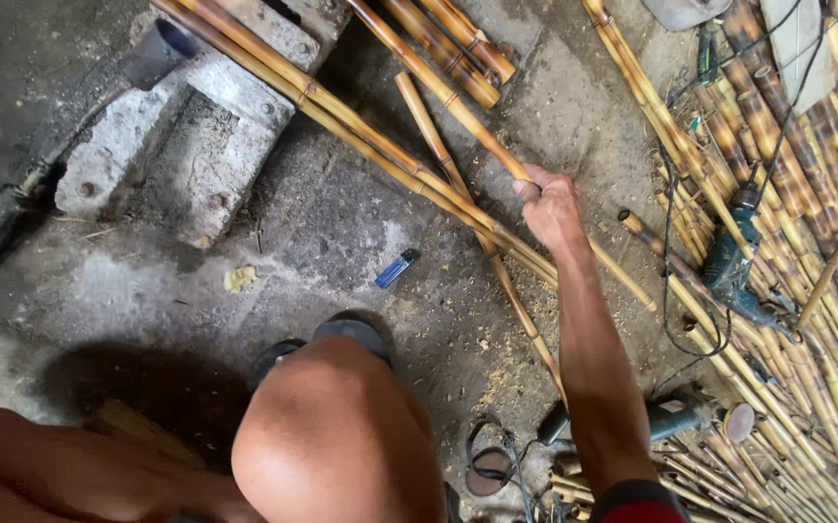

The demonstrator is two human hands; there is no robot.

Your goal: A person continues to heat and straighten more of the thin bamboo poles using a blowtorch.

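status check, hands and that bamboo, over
Right hand shut on long brown bamboo pole. Left hand not in view. Other bamboo poles crossed underneath, touching.

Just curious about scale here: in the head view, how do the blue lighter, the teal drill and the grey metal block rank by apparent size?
1. Grey metal block
2. Teal drill
3. Blue lighter
All lie on the floor at similar depth, so the order seems safe.
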